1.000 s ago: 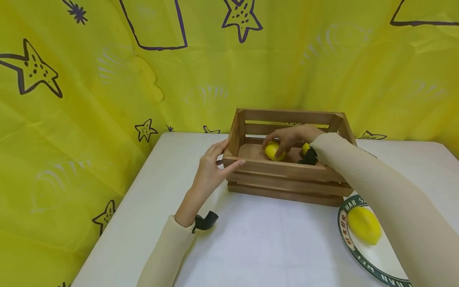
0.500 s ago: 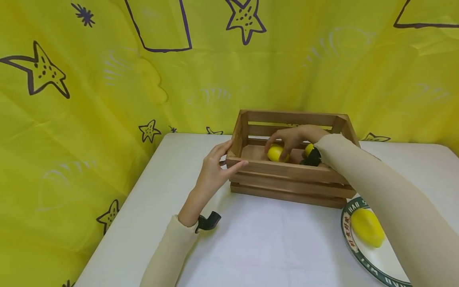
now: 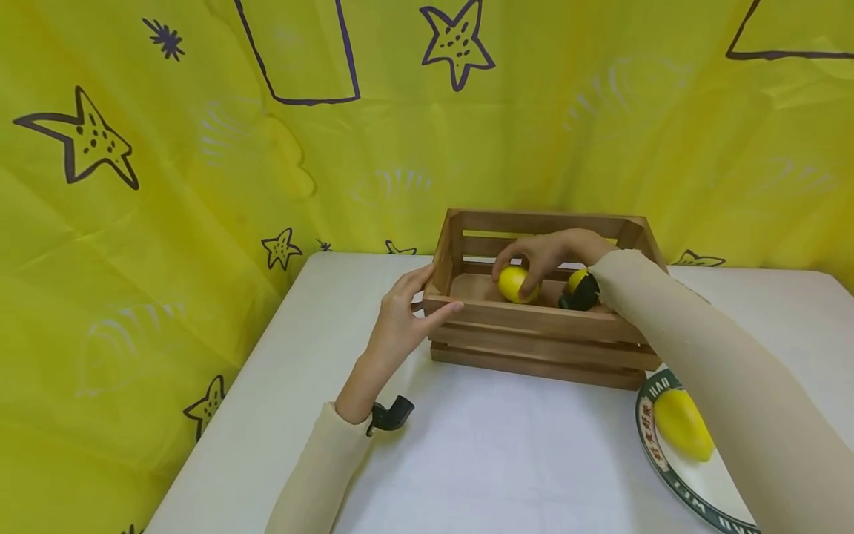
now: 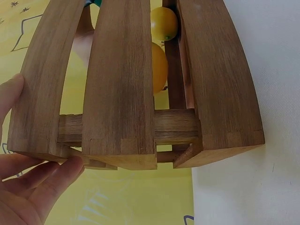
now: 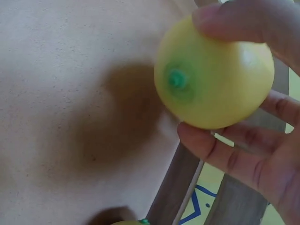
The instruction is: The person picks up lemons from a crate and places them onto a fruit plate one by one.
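White worktop (image 3: 500, 452), brown slatted wooden crate (image 3: 534, 320) sitting on it. Left hand (image 3: 400, 315) has the crate's near left corner, thumb over the front edge, other fingers against the end. Right hand (image 3: 547, 251) is down inside, pinching a smooth yellow lemon (image 5: 215, 89) between thumb and fingers on opposite sides, green nub (image 5: 176, 78) sticking out clear of them. Can't tell if it's touching the bottom.

A yellow cloth (image 3: 373, 141) printed with dark-outlined starfish (image 3: 458, 46) and faint pale shapes (image 3: 394, 185) hung beyond the far and left edges of a white table (image 3: 507, 452) with rounded far corners, in soft light.
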A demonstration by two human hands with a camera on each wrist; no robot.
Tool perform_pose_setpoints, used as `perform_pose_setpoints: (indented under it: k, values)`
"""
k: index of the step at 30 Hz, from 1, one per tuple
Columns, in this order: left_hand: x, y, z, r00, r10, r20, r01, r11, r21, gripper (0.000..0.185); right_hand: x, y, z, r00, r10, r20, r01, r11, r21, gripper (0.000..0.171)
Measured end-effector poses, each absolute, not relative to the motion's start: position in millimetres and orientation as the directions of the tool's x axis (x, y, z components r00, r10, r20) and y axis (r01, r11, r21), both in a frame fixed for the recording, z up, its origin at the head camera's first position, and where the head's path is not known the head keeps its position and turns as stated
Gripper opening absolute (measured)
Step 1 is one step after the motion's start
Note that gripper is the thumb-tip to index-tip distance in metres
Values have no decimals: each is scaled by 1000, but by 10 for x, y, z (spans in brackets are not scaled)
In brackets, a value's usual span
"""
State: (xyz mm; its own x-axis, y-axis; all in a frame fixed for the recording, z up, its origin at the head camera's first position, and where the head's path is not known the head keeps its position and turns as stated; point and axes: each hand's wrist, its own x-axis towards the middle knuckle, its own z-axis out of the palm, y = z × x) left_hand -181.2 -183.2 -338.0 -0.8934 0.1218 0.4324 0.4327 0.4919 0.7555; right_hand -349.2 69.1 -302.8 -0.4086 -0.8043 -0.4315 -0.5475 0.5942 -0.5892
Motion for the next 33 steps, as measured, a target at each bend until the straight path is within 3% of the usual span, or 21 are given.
perform_pose_setpoints:
  k: [19, 28, 33]
  values:
    - [-1822, -1844, -3393, -880, 129, 457, 457, 490, 742, 70, -3492, 606, -2907, -410, -848, -336, -508, 518, -688, 52]
    - [-1817, -1833, -3386, -878, 133, 461, 463, 486, 741, 69, -3419, 605, -2760, -425, -839, -338, -511, 531, -675, 50]
    - [-1815, -1843, -3384, -885, 129, 446, 449, 487, 749, 69, -3366, 603, -2676, -401, -853, -335, -548, 516, -659, 51]
